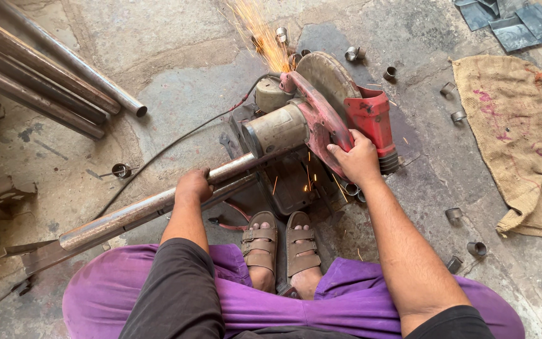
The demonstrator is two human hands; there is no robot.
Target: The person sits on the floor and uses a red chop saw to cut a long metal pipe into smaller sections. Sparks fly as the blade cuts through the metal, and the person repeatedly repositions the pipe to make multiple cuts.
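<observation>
We squat on a concrete floor [177, 50] over a red chop saw [321, 119], and the cut looks to be under way: sparks [261, 31] spray off the far side of the wheel. Our right hand [359, 160] is closed around the saw's handle, arm stretched forward and nearly straight, wrist bent down as if pressing. Our left hand [194, 186] is wrapped over a long steel pipe [152, 210], which runs from the lower left up into the saw's base beneath the motor; the forearm comes straight out from the knee, elbow tucked in. We judge that the next move calls for steady downward pressure from the right while the left keeps the pipe from rolling or sliding. Our sandalled feet [280, 245] sit just behind the saw. Short cut rings [477, 248] lie scattered nearby, more pipes [45, 75] at upper left, and a burlap sack [522, 138] to the right.
</observation>
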